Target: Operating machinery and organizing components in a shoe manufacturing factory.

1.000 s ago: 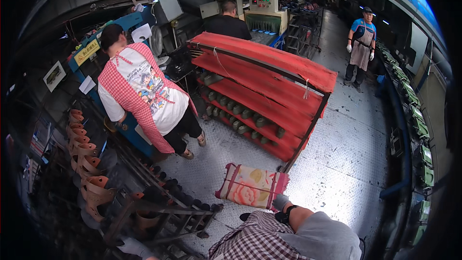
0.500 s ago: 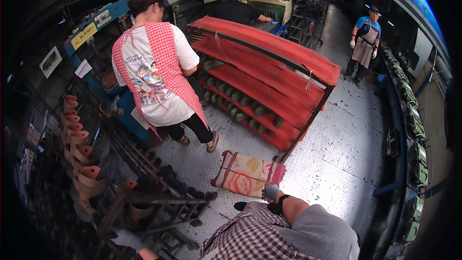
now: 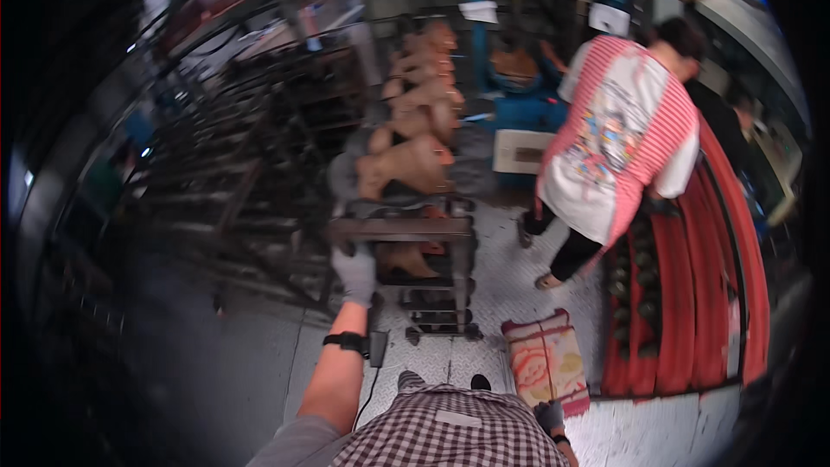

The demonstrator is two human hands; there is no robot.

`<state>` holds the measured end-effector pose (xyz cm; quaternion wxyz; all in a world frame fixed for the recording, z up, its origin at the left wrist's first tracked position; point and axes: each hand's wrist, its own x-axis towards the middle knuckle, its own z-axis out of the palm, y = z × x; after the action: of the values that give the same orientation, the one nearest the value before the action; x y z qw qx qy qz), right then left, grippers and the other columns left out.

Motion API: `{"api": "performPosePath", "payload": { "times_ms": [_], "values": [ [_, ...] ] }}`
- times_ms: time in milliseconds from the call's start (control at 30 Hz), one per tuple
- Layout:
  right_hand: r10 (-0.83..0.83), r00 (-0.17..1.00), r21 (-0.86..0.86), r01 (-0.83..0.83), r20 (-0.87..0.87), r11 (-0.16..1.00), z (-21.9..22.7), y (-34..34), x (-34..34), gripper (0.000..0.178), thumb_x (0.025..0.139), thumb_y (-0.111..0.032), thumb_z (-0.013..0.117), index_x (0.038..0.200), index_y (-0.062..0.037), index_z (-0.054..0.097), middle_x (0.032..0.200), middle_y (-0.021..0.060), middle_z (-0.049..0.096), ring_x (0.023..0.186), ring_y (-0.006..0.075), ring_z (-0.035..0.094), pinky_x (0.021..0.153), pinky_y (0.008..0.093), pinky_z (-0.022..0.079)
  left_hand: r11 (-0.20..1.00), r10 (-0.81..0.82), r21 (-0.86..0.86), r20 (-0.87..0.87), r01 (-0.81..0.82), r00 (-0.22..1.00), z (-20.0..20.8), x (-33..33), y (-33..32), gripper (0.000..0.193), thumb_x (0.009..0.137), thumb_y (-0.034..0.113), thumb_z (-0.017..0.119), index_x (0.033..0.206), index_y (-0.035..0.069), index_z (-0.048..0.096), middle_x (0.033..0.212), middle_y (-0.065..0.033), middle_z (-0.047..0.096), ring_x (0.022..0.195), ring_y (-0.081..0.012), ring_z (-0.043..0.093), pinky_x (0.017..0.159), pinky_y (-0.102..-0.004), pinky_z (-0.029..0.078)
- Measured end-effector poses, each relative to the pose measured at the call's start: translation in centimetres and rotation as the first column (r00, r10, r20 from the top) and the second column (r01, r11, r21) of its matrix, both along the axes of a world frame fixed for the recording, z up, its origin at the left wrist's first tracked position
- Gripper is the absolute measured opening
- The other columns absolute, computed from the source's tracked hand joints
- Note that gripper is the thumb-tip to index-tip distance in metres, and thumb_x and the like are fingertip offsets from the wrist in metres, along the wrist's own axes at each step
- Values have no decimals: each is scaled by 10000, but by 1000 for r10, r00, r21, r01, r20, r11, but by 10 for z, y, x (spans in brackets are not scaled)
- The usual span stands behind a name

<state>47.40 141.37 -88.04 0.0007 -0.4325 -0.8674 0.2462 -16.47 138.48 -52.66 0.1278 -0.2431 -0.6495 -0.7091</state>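
Note:
My left hand (image 3: 353, 273), in a grey glove, is closed around the left side of a dark metal rack (image 3: 402, 229), just below its top bar. Tan boot uppers (image 3: 406, 167) stand in a row on the rack behind that bar, one partly hidden beneath it. My right hand (image 3: 548, 416), also gloved, is low at the near crimson end of a flat, strapped floral bundle (image 3: 546, 356). Its fingers look closed on that end, though they are dark and slightly blurred. A black strap circles each wrist.
A co-worker in a pink checked apron (image 3: 618, 143) stands ahead to the right, beside a red-covered shelf rack (image 3: 692, 311) holding dark rounded pieces. Blue machinery (image 3: 516, 134) is beyond the boot rack. More dark metal racks (image 3: 216, 173) fill the left. A cable (image 3: 367, 393) hangs by my left forearm.
My view has swung left, bringing the boot rack to the middle. My left hand is now up at the rack's bar. My right hand stays at the bundle's crimson end.

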Motion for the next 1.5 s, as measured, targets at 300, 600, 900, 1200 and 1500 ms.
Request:
{"api": "performPosePath", "payload": {
  "times_ms": [300, 600, 900, 1200, 1500],
  "values": [
    [339, 884, -20, -352, 322, 936, -24, 9, 5, 180, 945, -181, 447, 953, -129, 620, 900, 107, 674, 814, 303, 620, 716, 433, 476, 984, 162, -81, 17, -160, 987, 24, 20, -26, 195, 886, 136, 635, 1015, -10, 657, 888, -206, 716, 867, -329, 721, 755, -399, 533],
    [304, 910, -21, -311, 283, 950, -10, 12, 20, 195, 975, -234, 429, 957, -129, 591, 945, 84, 664, 871, 248, 615, 755, 378, 453, 984, 91, -161, 91, -76, 992, 17, 16, -11, 261, 892, 100, 649, 1112, -38, 620, 979, -139, 704, 920, -188, 658, 826, -356, 516],
    [-907, 378, -955, 149, -183, 255, -54, -1, 10, 296, 785, -215, 754, 1005, -92, 600, 840, 31, 676, 834, 195, 673, 710, 347, 541, 995, 2, -98, 83, 6, 997, 11, -17, -32, 308, 951, 107, 617, 1161, -116, 585, 1160, -149, 662, 984, -191, 619, 846, -361, 526],
    [244, 826, -112, -218, 508, 970, -28, -9, -24, 175, 945, -366, 530, 1020, -379, 688, 1050, -169, 622, 1057, 186, 583, 746, 371, 530, 991, 127, -60, 115, -121, 985, 28, 4, -38, 297, 1001, 173, 575, 1104, -106, 596, 1001, -117, 653, 836, -196, 564, 786, -375, 476],
    [-625, 724, -775, 204, -291, 598, -92, -6, 41, 218, 879, -486, 647, 1038, -341, 681, 866, -121, 630, 959, 80, 602, 846, 239, 452, 998, 0, 55, 117, -6, 993, 17, 4, -7, 120, 988, 125, 565, 1000, 8, 586, 926, -25, 611, 816, -126, 543, 744, -306, 476]
  ]
}}
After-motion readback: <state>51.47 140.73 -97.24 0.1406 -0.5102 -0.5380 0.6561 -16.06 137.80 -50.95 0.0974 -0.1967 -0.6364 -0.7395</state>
